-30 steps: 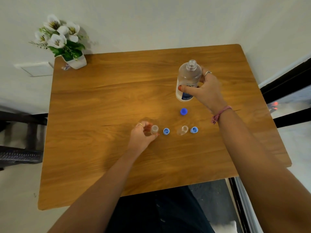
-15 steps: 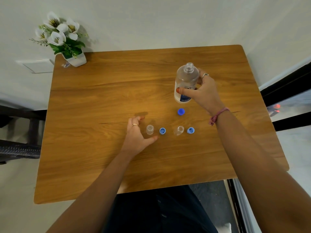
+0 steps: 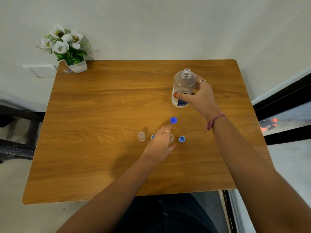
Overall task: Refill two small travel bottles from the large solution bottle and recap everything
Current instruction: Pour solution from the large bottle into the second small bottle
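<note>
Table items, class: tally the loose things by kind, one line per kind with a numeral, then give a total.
Large solution bottle: 1
Small travel bottles: 2
Blue caps: 3
Flower pot: 1
Total: 7

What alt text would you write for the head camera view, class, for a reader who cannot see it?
A right hand grips an uncapped large solution bottle on a wooden table, while the left hand reaches over a small travel bottle. Another small bottle and blue caps stand nearby.
</note>
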The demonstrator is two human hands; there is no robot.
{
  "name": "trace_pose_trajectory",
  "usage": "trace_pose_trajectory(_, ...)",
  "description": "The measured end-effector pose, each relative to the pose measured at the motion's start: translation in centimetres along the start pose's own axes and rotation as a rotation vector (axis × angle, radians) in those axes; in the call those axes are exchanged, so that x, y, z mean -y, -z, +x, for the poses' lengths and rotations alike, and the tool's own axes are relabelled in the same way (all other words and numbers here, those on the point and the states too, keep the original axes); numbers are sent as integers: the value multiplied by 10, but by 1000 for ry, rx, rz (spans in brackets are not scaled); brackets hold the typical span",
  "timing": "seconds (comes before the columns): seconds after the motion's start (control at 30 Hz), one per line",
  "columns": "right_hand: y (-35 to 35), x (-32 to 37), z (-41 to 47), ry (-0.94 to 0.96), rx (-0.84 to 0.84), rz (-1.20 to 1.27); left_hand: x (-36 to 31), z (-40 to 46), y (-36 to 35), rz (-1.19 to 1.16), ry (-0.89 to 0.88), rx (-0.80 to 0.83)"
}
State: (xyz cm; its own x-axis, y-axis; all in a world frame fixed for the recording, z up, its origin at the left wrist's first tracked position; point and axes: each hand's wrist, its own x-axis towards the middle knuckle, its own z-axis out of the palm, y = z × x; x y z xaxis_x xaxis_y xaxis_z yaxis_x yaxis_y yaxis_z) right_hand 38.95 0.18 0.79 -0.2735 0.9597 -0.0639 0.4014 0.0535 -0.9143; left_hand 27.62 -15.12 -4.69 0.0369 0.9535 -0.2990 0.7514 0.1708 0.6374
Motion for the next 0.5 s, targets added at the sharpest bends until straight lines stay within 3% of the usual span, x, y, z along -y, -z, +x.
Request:
trace_pose_trajectory(0.2, 11, -9, 4, -5, 29, -17, 9, 10, -19, -73, 161, -14)
trace_pose_trajectory(0.5, 19, -14, 7, -27, 49, -6, 5, 18, -29, -230, 241, -131)
